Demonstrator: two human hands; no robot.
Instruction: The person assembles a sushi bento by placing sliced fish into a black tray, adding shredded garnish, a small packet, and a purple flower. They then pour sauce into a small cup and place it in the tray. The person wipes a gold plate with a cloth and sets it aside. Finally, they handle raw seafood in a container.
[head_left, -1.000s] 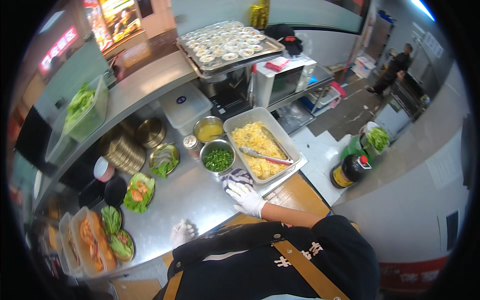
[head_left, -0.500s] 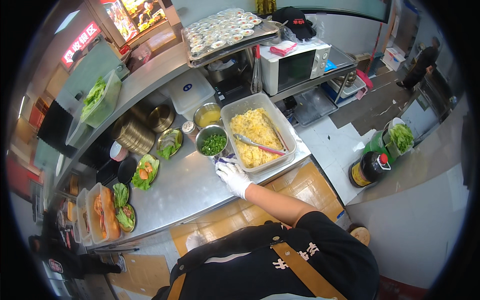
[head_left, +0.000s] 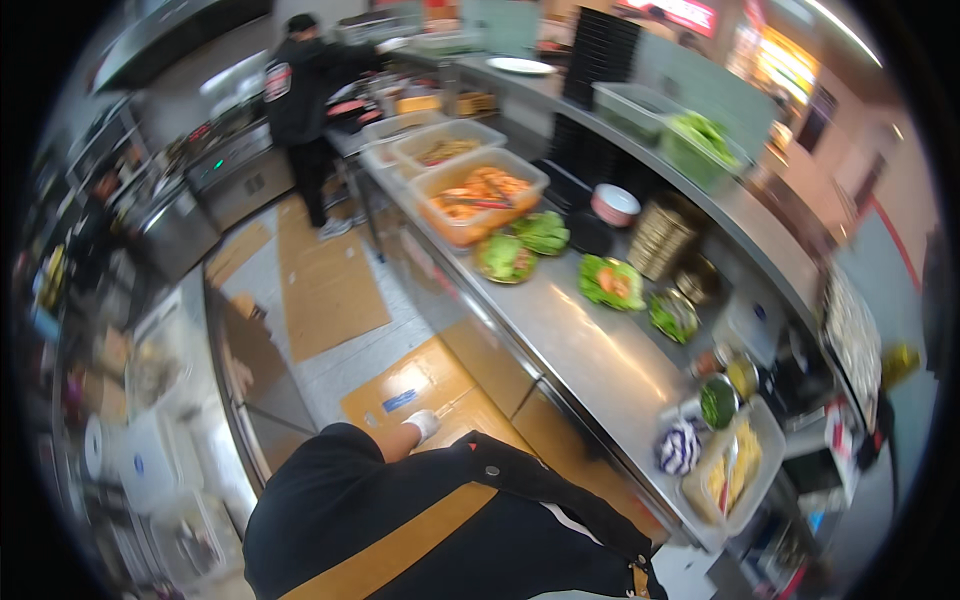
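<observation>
My left hand (head_left: 425, 424), in a white glove, hangs low beside my body above the cardboard on the floor. Its fingers are small and blurred, so their pose and any held thing stay unclear. My right hand is out of the picture. On the steel counter (head_left: 590, 360), a purple-and-white striped cloth (head_left: 679, 447) lies bunched up. Next to it stand a tub of shredded yellow food (head_left: 735, 470) with a utensil in it, and a metal bowl of chopped greens (head_left: 717, 402). Lettuce-lined plates (head_left: 612, 283) sit farther left along the counter.
Open tubs, one with orange-coated food (head_left: 480, 195), stand toward the counter's far end. A person in black (head_left: 305, 110) works beyond them. Stacked metal bowls (head_left: 662, 235) sit under the raised shelf. A second worktop (head_left: 165, 340) with containers runs along the left. Cardboard sheets (head_left: 325, 280) cover the floor.
My view has swung strongly to the left, bringing the kitchen aisle in. My right hand, earlier on the striped cloth beside the tub, has left it and gone out of view.
</observation>
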